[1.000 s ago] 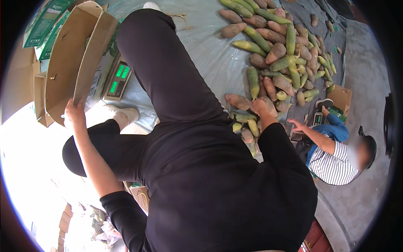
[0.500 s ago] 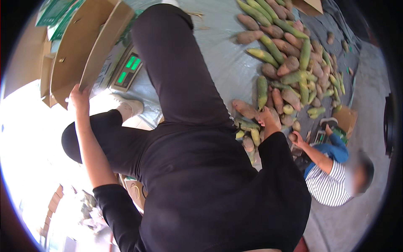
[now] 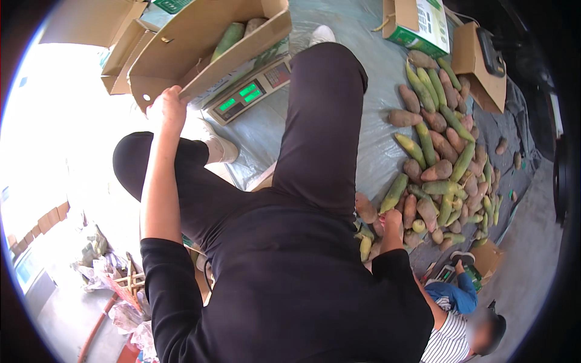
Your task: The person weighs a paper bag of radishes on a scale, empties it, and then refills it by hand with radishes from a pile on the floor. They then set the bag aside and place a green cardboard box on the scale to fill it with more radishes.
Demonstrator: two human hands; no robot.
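At the left, my left hand is closed on the near corner of an open cardboard box. The box rests on a digital scale with green lit displays. Inside it lie a long green vegetable and a brown, sweet-potato-like root. On the right, my right hand reaches into the near edge of a heap of reddish-brown roots and long green vegetables. Its fingers are curled beside a green one; what they hold is mostly hidden.
A person in a striped shirt sits at the lower right beside another scale. Beyond the heap stand a green-and-white carton and an open brown box. Plastic sheeting covers the ground; plastic bags lie at lower left.
My view has turned left, so the box, scale and heap appear farther right. The inside of the box now shows. My left hand stays on the box corner, my right at the heap.
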